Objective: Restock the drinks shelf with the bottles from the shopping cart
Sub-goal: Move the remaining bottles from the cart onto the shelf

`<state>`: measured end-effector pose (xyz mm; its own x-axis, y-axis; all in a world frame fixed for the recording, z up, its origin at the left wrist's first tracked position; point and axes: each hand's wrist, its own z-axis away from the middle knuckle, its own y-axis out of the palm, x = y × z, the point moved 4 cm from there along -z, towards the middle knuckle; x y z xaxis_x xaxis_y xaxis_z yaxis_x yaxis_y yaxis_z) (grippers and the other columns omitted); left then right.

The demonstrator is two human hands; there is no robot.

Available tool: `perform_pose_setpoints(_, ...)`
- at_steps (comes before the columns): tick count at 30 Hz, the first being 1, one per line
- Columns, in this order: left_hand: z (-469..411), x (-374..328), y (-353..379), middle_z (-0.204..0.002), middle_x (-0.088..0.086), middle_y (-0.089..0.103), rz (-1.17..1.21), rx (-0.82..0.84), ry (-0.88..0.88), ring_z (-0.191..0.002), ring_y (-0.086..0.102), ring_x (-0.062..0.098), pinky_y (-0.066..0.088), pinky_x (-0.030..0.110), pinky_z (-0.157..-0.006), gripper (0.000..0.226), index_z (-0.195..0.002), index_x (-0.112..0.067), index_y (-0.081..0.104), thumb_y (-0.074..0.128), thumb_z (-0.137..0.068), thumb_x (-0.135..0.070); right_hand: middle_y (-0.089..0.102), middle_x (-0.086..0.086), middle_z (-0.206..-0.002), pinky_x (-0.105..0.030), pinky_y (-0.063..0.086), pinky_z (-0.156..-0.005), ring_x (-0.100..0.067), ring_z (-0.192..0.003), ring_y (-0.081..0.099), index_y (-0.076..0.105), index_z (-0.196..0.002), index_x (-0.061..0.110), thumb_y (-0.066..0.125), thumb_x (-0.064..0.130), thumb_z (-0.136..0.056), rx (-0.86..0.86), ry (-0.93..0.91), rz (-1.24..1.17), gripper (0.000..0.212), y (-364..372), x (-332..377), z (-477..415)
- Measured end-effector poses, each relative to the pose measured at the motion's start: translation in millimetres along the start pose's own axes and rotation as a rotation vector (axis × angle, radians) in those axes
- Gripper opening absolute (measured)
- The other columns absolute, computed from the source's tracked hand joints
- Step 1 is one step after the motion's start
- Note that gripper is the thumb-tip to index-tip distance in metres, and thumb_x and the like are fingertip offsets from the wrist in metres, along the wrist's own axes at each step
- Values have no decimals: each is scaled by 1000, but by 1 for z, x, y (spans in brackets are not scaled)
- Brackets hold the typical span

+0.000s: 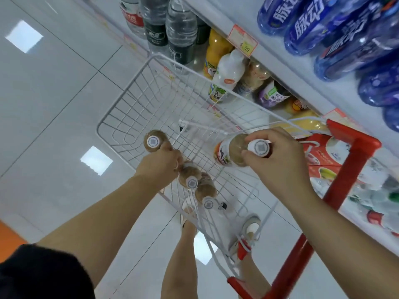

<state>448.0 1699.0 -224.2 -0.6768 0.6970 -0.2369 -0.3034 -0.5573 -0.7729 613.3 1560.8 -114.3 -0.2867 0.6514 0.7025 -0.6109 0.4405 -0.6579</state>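
A white wire shopping cart (pixel 133 87) stands below me beside the drinks shelf (pixel 278 61). My left hand (pixel 160 164) grips a brown drink bottle (pixel 153 140) with a white cap, held above the cart's left side. Two more brown bottles (pixel 190 176) with white caps lie in the cart just right of that hand. My right hand (pixel 278 160) holds another brown bottle (pixel 233 151) with an orange label, fingers closed around its neck and cap, over the cart's right rim.
The shelf on the right carries blue bottles (pixel 319 29) on top and juice and milk drinks (pixel 228 70) below. Water bottles (pixel 179 31) stand at the far end. A red cart frame (pixel 349 175) rises at right. Grey tiled floor (pixel 54 104) lies left.
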Motion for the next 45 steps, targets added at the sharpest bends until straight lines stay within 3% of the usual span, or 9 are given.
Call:
perform_pose_setpoints(2,13,-6,-18,-90,-2,48,83,-173,30,-63,52,23,42,32,-53,11,-89,-21,61,62,-80,-26,61,8,-87,-4,40,-66,-4,-79,58,66,-81,25,72,8,-67,-34,0,-19,22,-15,3,5)
perform_pose_setpoints(4,36,-17,-46,-87,-6,49,165,-283,68,-68,57,22,47,32,-53,9,-82,-23,63,66,-76,-29,64,9,-86,-7,42,-68,-5,-79,60,66,-80,27,73,8,-66,-76,-9,-47,24,-35,11,13)
perform_pose_setpoints(8,87,-58,-128,-95,-3,57,352,-366,179,-77,60,20,51,32,-67,23,-95,-23,69,73,-72,-26,67,14,-87,-14,49,-72,-3,-79,63,66,-83,31,74,8,-68,-146,-45,-149,29,-93,42,32)
perform_pose_setpoints(11,124,-102,-191,-91,-8,56,347,-501,276,-74,56,12,40,12,-60,23,-91,-25,70,71,-69,-30,68,14,-86,-9,47,-68,-1,-76,63,65,-84,33,74,8,-68,-221,-113,-209,31,-149,74,49)
perform_pose_setpoints(17,185,-204,-305,-81,1,54,349,-676,505,-72,50,19,28,19,-58,19,-82,-12,66,75,-72,-25,67,15,-82,-10,49,-68,7,-67,60,64,-81,30,72,0,-70,-389,-291,-348,33,-275,141,91)
perform_pose_setpoints(21,224,-266,-369,-75,-11,47,385,-737,608,-69,47,11,33,8,-61,19,-75,-25,56,74,-74,-29,66,11,-78,-18,45,-59,-4,-62,55,62,-82,37,72,6,-74,-513,-437,-330,33,-354,176,126)
perform_pose_setpoints(25,269,-320,-421,-71,-6,55,456,-895,677,-64,48,7,35,14,-59,20,-70,-18,58,68,-79,-32,62,17,-69,-11,40,-54,-2,-55,49,61,-83,34,70,6,-75,-636,-534,-360,30,-421,195,160)
perform_pose_setpoints(34,346,-399,-472,-73,-7,55,651,-1251,997,-68,51,3,36,7,-60,19,-72,-17,58,62,-77,-35,54,11,-86,-4,37,-71,7,-80,51,52,-93,20,65,11,-78,-1164,-833,-224,22,-512,212,232)
perform_pose_setpoints(45,347,-408,-493,-72,-6,55,670,-1351,1010,-70,53,8,36,8,-63,23,-70,-18,60,56,-75,-39,57,17,-92,-8,39,-79,8,-87,53,57,-98,23,64,2,-77,-975,-761,-181,31,-569,239,149)
